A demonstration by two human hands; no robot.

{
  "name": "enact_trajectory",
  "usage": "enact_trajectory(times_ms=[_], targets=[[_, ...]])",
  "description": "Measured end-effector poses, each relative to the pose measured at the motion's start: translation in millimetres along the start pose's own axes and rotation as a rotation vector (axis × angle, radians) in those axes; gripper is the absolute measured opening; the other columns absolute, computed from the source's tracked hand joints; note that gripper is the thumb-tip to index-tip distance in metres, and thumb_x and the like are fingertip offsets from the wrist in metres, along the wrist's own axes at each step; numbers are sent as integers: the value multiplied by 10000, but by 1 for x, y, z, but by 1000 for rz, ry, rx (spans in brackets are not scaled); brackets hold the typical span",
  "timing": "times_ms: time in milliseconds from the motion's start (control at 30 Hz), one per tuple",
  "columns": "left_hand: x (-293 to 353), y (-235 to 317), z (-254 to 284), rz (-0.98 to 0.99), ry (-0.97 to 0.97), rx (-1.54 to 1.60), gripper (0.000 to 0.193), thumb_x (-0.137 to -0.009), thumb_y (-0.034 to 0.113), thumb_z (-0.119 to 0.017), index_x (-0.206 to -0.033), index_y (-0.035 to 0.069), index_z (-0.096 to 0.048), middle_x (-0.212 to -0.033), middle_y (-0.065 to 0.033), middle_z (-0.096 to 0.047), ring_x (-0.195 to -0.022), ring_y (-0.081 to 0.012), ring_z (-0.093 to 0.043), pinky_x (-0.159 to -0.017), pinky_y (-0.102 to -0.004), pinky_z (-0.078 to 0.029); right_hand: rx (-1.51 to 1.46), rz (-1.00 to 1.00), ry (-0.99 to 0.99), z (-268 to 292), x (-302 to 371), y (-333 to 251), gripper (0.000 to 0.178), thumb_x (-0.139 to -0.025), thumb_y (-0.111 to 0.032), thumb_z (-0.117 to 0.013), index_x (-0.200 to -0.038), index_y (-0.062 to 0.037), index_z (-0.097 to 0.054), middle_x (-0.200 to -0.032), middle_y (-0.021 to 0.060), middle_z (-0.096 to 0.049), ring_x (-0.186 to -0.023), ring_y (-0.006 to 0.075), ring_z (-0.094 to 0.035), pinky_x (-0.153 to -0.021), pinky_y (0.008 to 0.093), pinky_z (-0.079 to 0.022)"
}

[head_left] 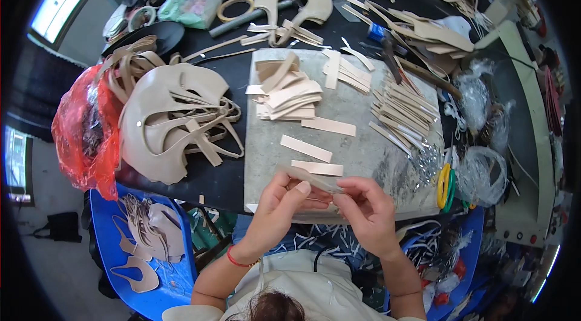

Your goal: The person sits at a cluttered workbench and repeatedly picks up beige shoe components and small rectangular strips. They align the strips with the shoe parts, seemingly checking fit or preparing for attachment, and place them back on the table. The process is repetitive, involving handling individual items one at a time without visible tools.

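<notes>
Fingers (301,188) of the left hand (275,209) and right hand (367,203) are pinched nearly closed on opposite ends of a thin beige strip (322,181), above the near edge of the grey slab (264,154). It looks light, bendable, best gripped by its ends. Loose strips (316,168) crowd twelve; bare slab opens toward ten; scissors (446,183) lie at three.

The strip (316,180) is thin, flat and greyish tan, with straight long sides. It is raised above the board (358,150), near its front edge and left of that edge's middle, between the left fingers (295,194) and right fingers (357,186). It slants, its left end farther from that edge; the right fingers hide 1 end.
</notes>
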State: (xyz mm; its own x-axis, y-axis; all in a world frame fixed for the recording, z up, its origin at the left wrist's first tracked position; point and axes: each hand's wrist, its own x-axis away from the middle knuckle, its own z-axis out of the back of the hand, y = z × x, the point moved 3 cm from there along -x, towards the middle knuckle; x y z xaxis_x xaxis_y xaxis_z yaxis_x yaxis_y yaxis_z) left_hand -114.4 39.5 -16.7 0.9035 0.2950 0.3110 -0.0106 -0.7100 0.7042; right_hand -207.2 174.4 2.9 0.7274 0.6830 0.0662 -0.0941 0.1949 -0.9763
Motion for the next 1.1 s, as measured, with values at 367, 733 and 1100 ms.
enact_trajectory(times_ms=[367, 733, 1100], targets=[[26, 59, 14, -473, 150, -1027, 367, -868, 163, -651, -1156, -15, -509, -947, -155, -638, -841, -233, -655, -793, -307, -500, 568, 593, -9, -41, -18, -29, 271, -780, 52, -654, -1045, 11, -614, -820, 130, -640, -701, 253, -644, -594, 334, -498], [-11, 154, 125, -647, 715, -2041, 193, -858, 128, -567, -1031, 97, -646, -799, -85, -588, -817, -273, -549, -729, -385, -436, 274, 238, -50, -43, -16, -15, 110, -871, 8, -579, -979, 13, -597, -889, 135, -661, -719, 197, -658, -668, 290, -517], [-9, 179, 124, -696, 120, -2523, 209, -759, 90, -592, -960, 96, -648, -709, -48, -576, -691, -219, -589, -666, -351, -446, 30, 60, -82, -40, -3, -3, 97, -883, 12, -559, -971, 30, -596, -867, 93, -634, -785, 135, -635, -675, 243, -485]])
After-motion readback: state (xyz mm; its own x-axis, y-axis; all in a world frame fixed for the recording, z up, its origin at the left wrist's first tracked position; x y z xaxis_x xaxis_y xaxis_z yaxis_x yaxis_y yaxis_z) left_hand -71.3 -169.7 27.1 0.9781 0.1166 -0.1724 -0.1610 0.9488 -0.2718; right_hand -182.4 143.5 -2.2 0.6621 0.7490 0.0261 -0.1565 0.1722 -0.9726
